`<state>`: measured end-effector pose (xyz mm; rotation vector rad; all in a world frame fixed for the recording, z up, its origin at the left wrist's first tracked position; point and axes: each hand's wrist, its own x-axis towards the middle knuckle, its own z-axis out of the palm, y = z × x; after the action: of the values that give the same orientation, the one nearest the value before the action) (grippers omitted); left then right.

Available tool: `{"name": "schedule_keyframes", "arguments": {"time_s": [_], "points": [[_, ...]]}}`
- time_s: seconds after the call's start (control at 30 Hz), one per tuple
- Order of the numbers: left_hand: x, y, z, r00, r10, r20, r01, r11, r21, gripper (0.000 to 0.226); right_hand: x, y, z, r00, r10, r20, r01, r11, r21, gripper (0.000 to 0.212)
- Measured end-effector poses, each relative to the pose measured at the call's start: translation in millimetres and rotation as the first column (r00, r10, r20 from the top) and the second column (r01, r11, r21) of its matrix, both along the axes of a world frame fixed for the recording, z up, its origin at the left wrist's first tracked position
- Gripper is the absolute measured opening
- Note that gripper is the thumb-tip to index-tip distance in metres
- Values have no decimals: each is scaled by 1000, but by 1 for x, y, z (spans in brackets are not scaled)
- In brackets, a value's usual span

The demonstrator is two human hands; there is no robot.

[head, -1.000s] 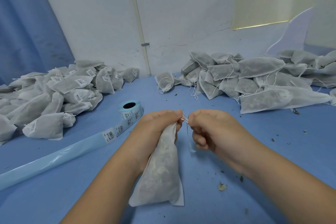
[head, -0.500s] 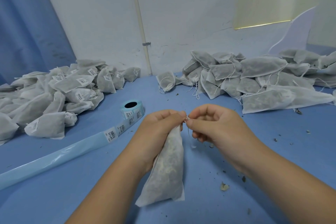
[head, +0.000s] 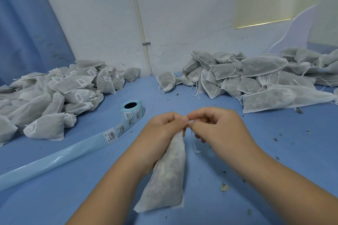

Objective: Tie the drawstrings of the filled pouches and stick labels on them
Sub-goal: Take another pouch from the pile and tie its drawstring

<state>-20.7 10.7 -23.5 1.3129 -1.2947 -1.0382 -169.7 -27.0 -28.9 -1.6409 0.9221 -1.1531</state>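
Note:
A filled white mesh pouch [head: 165, 179] hangs upright over the blue table, its bottom near the surface. My left hand [head: 164, 131] grips its gathered neck. Just to the right, my right hand [head: 217, 126] pinches the white drawstring [head: 193, 142] at the neck; a loose end of string dangles below the fingers. A blue roll of barcode labels [head: 132, 108] stands left of my hands, its strip [head: 54, 159] running out towards the front left.
A heap of labelled pouches [head: 54, 93] fills the left side of the blue table [head: 274, 151]. A heap of unlabelled pouches [head: 256, 78] with loose strings lies at the back right. Small herb crumbs [head: 224, 186] dot the table. A white wall stands behind.
My right hand has opened from a tight fist pulling the string to a fingertip pinch at the pouch neck. Both hands and the pouch have risen slightly.

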Motion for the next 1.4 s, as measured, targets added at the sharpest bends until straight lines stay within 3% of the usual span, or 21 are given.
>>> {"name": "schedule_keyframes", "arguments": {"time_s": [0.13,0.37,0.7,0.93,1.23,1.4], "points": [[2,1,2,990,34,136,-29,999,-37,22,0,1,-1,993,-24,-115,13,996,-88,20],[0,-1,-3,909,205,364,-158,975,-156,27,-1,-4,-2,972,-20,-233,9,999,-47,23],[0,-2,-4,878,262,401,-176,955,-239,21,-6,-10,-1,984,125,-126,-107,985,138,13],[1,1,-2,873,235,428,-129,957,-261,18,-7,-10,1,986,129,-110,-110,981,159,11],[-3,3,2,920,233,316,-164,959,-230,27,-8,-9,3,989,112,-93,-97,984,153,15],[-4,5,4,995,83,47,-82,996,-30,35,-7,-7,3,989,96,-116,-83,991,107,11]]}}
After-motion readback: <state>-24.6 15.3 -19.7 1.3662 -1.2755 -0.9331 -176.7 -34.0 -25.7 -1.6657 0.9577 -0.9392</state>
